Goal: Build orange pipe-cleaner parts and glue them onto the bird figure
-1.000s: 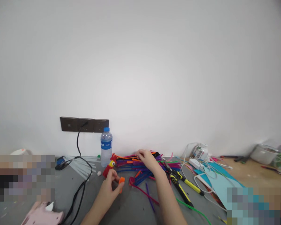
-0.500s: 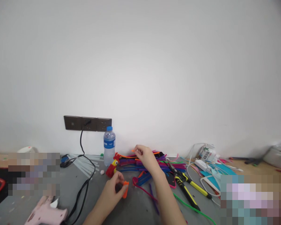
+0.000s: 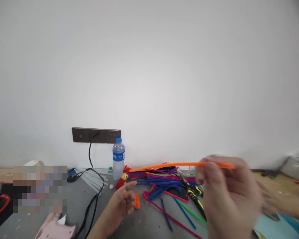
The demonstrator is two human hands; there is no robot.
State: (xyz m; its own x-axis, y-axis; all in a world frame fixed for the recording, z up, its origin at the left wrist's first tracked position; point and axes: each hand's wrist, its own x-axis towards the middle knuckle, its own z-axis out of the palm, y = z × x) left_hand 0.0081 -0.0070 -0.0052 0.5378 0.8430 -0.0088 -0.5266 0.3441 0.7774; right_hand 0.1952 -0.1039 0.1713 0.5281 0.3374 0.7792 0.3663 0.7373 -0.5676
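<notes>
My right hand point(image 3: 229, 199) is raised close to the camera, its thumb and fingers pinching a long orange pipe cleaner point(image 3: 179, 164) that reaches out to the left. Over the grey table, my left hand point(image 3: 124, 202) has its index finger stretched out and the others loosely bent. Right beside its fingertips is a short folded orange pipe cleaner bundle point(image 3: 137, 201); the hand does not look closed on it. Behind the left hand stands a small red and yellow chenille figure point(image 3: 122, 179) with a googly eye. A pile of coloured pipe cleaners point(image 3: 161, 176) lies beyond.
A water bottle point(image 3: 118, 161) stands near the wall. Black-and-yellow pliers point(image 3: 195, 200) lie partly behind my right hand. A pink glue gun point(image 3: 56, 229), black cable point(image 3: 96, 196) and clear glue sticks point(image 3: 92, 181) are at left. Another person's hand point(image 3: 279, 202) shows at right.
My right hand has moved right and towards the camera, drawing the orange pipe cleaner with it. My left hand has loosened from the orange bundle. Another person's hand has appeared at right.
</notes>
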